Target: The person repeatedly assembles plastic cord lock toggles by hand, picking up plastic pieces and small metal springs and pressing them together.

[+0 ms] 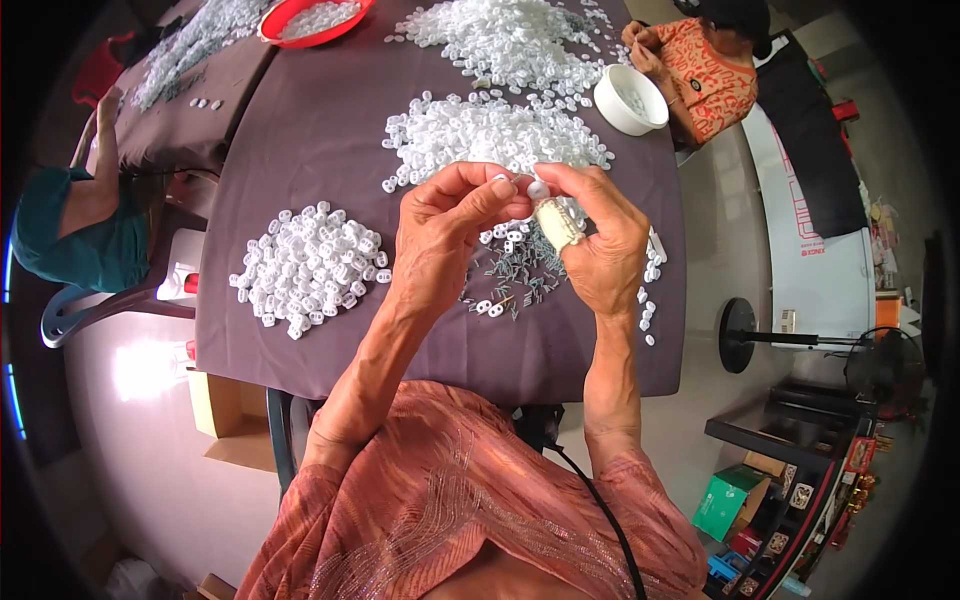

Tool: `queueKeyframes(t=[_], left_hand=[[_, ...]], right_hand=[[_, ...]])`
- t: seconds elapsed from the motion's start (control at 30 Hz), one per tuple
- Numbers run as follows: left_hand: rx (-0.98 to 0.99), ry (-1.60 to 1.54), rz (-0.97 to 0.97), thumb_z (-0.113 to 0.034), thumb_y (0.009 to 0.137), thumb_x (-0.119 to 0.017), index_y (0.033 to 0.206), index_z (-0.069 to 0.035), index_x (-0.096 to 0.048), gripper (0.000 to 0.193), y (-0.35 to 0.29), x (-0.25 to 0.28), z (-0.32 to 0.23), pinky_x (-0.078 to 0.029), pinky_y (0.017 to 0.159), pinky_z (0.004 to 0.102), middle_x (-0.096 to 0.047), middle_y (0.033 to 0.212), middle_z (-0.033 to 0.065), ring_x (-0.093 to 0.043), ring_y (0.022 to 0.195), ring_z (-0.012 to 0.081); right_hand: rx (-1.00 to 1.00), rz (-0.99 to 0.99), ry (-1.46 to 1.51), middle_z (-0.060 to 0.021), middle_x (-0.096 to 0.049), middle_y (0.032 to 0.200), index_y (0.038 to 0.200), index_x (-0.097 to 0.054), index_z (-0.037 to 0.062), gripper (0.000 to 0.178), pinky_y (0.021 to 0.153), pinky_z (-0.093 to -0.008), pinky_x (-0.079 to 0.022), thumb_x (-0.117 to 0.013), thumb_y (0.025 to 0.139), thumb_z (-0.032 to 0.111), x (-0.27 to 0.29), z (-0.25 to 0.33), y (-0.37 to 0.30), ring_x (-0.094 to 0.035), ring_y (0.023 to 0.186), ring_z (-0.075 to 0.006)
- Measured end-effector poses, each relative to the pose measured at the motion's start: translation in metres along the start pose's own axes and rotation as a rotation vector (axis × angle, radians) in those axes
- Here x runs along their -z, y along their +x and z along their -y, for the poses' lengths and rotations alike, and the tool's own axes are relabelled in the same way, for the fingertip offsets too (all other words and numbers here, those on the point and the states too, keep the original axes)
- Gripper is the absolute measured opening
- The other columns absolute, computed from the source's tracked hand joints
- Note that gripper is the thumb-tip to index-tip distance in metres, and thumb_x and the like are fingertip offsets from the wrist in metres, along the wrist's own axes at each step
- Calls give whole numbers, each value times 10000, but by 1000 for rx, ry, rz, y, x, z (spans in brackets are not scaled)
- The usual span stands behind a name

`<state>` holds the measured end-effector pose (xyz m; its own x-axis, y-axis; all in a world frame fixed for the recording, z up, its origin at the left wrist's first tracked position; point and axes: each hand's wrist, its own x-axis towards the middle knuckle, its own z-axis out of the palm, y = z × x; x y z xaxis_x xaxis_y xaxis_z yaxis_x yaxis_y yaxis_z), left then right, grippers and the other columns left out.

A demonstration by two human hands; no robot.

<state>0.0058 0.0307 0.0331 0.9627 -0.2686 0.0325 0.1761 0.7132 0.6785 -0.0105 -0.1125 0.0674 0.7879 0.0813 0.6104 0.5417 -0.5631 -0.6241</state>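
Both my hands are raised over the table and meet fingertip to fingertip. My right hand (605, 240) is closed in a pinch on a small white plastic piece (538, 188). A cream ribbed cover (557, 225) is wrapped round its thumb. My left hand (445, 220) is also pinched, its fingertips beside that piece; whatever they hold is too small to make out. Below the hands lies a scatter of small grey pins (520, 270), with a few white pieces among them. Left of my left forearm sits a heap of white two-holed plastic pieces (310, 265).
Larger heaps of white pieces (490, 130) lie further back on the brown-covered table (320, 150). A white bowl (630, 100) stands at the back right, a red basin (268, 30) at the back left. One person (700, 75) sits far right, another (90, 225) far left. A black fan (885, 365) stands right.
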Motion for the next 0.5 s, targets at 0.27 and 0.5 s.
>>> queueKeyframes(t=[0.27,0.5], left_hand=[[95,-155,14,-73,849,-520,911,18,-554,116,3,2,0,-507,775,342,-597,890,129,-602,819,195],[248,-301,132,-77,850,-519,926,21,-541,126,2,7,7,-502,785,357,-584,869,92,-599,805,187]], right_hand=[[96,59,284,-110,-598,859,875,-598,-3,177,681,-289,-469,-648,723,75,2,-24,1,-571,854,-212],[114,113,548,-114,-566,896,861,-605,-6,641,764,-326,-441,-568,681,608,-3,-46,-3,-531,924,-251]])
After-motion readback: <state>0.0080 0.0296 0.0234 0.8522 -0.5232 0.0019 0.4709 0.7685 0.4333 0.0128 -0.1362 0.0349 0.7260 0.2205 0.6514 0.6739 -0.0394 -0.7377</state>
